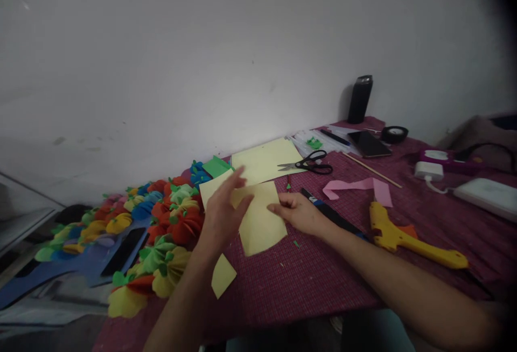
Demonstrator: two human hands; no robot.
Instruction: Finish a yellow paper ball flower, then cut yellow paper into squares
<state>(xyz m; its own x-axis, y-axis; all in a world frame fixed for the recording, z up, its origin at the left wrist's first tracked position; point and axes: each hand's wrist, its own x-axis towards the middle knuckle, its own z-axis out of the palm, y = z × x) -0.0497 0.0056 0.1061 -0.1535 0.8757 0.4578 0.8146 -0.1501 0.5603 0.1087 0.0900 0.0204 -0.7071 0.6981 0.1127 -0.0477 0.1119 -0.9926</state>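
Note:
A piece of pale yellow paper (262, 228) is pinched at its right edge by my right hand (299, 212), thumb on top. My left hand (224, 209) is over the paper's left side, thumb and fingers spread apart. Under that hand another pale yellow piece (210, 187) sticks out to the left. Behind them lies a larger yellow sheet (266, 155), with black-handled scissors (309, 163) resting across its right corner. A small yellow offcut (223, 276) is on the cloth near my left wrist.
Colourful paper pumpkins (186, 225) crowd the left side. To the right are a utility knife (335, 217), a pink paper strip (355, 184), a yellow glue gun (412, 239), a wooden stick (374, 170), a phone (368, 143), black tape (395, 134) and a dark can (360, 99) by the wall.

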